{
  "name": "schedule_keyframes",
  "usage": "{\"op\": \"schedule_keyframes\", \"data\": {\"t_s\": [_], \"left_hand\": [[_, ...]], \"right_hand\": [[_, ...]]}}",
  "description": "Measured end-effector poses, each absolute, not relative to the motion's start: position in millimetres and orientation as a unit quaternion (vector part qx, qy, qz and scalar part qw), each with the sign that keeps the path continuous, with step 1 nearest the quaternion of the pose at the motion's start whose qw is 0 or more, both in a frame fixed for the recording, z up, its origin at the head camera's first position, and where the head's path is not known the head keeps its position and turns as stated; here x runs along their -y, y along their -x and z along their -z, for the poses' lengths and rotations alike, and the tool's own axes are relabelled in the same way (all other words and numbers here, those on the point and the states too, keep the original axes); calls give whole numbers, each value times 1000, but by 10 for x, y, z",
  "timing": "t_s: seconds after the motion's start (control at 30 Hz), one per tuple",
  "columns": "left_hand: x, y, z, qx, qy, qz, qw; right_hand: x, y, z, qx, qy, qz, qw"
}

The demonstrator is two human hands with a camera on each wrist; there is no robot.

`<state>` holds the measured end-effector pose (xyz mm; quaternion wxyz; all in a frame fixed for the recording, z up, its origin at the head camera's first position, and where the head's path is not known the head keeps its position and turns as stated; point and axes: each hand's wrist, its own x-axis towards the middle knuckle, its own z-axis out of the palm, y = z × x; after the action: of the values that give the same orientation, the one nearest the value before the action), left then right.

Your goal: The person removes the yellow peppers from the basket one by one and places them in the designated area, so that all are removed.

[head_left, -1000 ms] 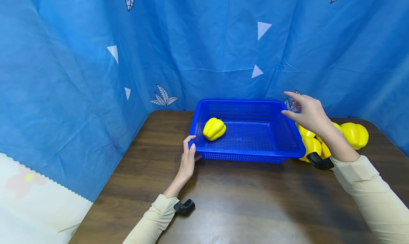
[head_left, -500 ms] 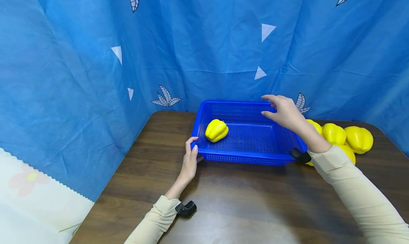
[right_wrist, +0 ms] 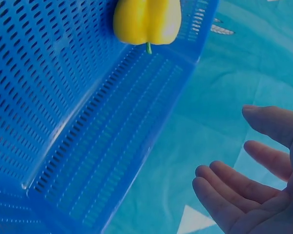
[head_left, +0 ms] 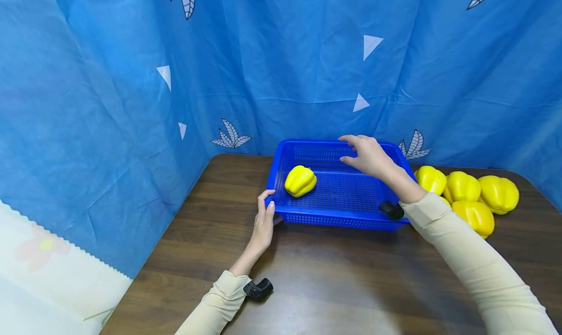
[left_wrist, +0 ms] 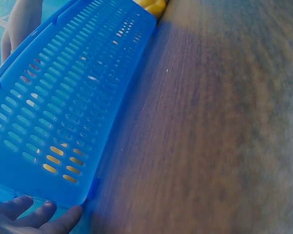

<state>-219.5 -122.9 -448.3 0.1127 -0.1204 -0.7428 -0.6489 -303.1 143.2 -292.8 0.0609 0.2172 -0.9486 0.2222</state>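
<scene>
A blue perforated plastic basket (head_left: 338, 218) stands on the wooden table, with one yellow bell pepper (head_left: 300, 181) inside its left end. My left hand (head_left: 262, 227) holds the basket's front left corner; in the left wrist view its fingers (left_wrist: 36, 214) lie along the short side. Over the basket's right half hovers my right hand (head_left: 371, 157), thumb and fingers apart and nothing between them. The right wrist view has that hand (right_wrist: 254, 180) beyond the rim, away from the pepper (right_wrist: 147, 22), whose green stem shows.
Several yellow bell peppers (head_left: 463, 187) lie bunched on the table right of the basket, some partly behind the right arm. A blue patterned curtain (head_left: 303, 71) hangs close behind the basket. The table's (head_left: 307, 286) left edge borders a white floral cloth (head_left: 48, 271).
My right hand has moved left, from above the basket's right rim to over its inside, uncovering more of the outside peppers. My left hand keeps its place at the corner.
</scene>
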Motion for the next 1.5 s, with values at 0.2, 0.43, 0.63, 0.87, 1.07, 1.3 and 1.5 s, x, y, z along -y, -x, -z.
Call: {"op": "schedule_keyframes", "data": {"t_s": [0.2,0.43,0.63,0.87,1.07,1.3,1.5], "left_hand": [[1226,2183,4518,748,117,644,108],[1228,2211,4492,743,121,651,99],[1230,2217,4506,753,119,640,99],[1238,2223,4523,753,126,635,113],[1247,2230,4504,751,117,642,101],[1209,2075,4261,750,123,643,96],[1239,2213,4492,752,122,637,116]], "right_hand": [[-1295,3109,3021,953,-225,-199,47],[-1171,3193,3060,952,-244,-174,55],[-1107,3261,3119,948,-276,-149,55],[-1015,3334,3148,945,-295,-133,38],[-886,3392,3195,939,-320,-122,18],[-733,3423,3330,935,-337,-113,-5],[-635,3427,3374,940,-324,-106,-30]]}}
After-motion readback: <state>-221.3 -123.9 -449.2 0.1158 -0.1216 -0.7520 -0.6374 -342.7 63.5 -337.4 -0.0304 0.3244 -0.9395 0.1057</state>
